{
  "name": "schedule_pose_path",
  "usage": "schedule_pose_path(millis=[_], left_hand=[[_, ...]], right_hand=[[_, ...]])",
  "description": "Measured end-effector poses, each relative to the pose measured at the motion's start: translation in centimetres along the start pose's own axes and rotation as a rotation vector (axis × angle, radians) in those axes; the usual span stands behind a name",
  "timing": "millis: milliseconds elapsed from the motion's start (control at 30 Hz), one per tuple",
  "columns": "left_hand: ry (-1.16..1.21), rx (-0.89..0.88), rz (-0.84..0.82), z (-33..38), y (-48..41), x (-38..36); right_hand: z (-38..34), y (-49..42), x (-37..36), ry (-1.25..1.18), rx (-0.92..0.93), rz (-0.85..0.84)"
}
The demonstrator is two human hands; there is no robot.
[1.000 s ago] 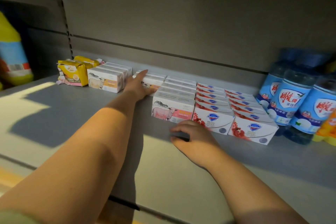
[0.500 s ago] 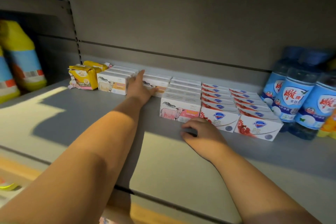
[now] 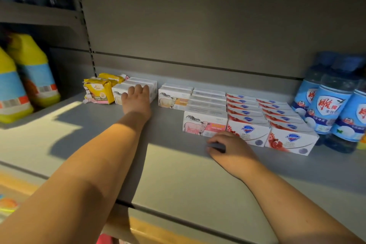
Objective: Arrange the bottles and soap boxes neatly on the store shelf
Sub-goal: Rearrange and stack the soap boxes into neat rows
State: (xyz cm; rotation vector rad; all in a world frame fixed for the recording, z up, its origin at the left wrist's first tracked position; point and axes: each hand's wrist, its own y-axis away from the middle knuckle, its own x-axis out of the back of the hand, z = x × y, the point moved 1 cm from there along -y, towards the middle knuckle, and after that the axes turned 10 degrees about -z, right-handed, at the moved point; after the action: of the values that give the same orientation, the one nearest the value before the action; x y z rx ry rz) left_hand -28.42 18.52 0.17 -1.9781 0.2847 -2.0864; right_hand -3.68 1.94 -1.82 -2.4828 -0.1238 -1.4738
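Note:
Rows of soap boxes stand at the back of a grey shelf point(image 3: 178, 174). My left hand point(image 3: 136, 99) lies over the front of the leftmost stack of white sheep soap boxes point(image 3: 138, 85), fingers curled on its top. A second stack of sheep boxes point(image 3: 174, 97) stands just to the right, then a pink sheep box row point(image 3: 204, 123) and two rows of white-and-red Safeguard boxes point(image 3: 277, 123). My right hand point(image 3: 227, 148) rests on the shelf, fingers loosely curled, in front of the pink sheep box. Blue-labelled water bottles point(image 3: 328, 105) stand at the far right.
Yellow soap packets point(image 3: 99, 91) sit left of the white boxes. Two large yellow bottles with blue labels point(image 3: 33, 73) stand in the neighbouring bay on the left. An upright shelf post point(image 3: 85, 25) divides the bays. The shelf's front half is bare.
My left hand has moved left from the gap beside the second stack onto the leftmost stack of sheep boxes. My right hand has stayed in place on the shelf.

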Motion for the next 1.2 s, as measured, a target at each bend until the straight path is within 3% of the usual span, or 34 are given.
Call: schedule_pose_path(millis=[200, 400, 600, 733, 833, 933, 1033, 1200], left_hand=[[0.02, 0.044, 0.119, -1.1, 0.9, 0.7], [0.233, 0.05, 0.172, -0.7, 4.1, 2.0], [1.041, 0.2, 0.358, 0.7, 7.9, 5.4], [1.227, 0.173, 0.414, 2.7, 9.4, 8.6], [1.614, 0.179, 0.243, 4.7, 9.3, 10.5], [2.092, 0.075, -0.226, 7.4, 9.8, 11.2], [2.198, -0.103, -0.494, 10.1, 10.4, 10.2], [2.237, -0.238, -0.653, 13.0, 11.5, 8.3]], right_hand=[[0.1, -0.1, 0.0, -0.013, -0.022, -0.002], [-0.2, 0.1, 0.2, -0.015, -0.048, -0.014], [-1.0, 0.9, 0.6, -0.012, -0.076, 0.01], [-1.5, 1.8, 0.9, -0.17, -0.08, 0.065], [-1.7, 2.4, 1.2, -0.505, -0.035, 0.185], [-1.7, 2.6, 1.7, -0.68, 0.024, 0.314], [-1.2, 2.5, 2.0, -0.656, 0.083, 0.457], [0.2, 2.4, 3.5, -0.44, 0.161, 0.708]])
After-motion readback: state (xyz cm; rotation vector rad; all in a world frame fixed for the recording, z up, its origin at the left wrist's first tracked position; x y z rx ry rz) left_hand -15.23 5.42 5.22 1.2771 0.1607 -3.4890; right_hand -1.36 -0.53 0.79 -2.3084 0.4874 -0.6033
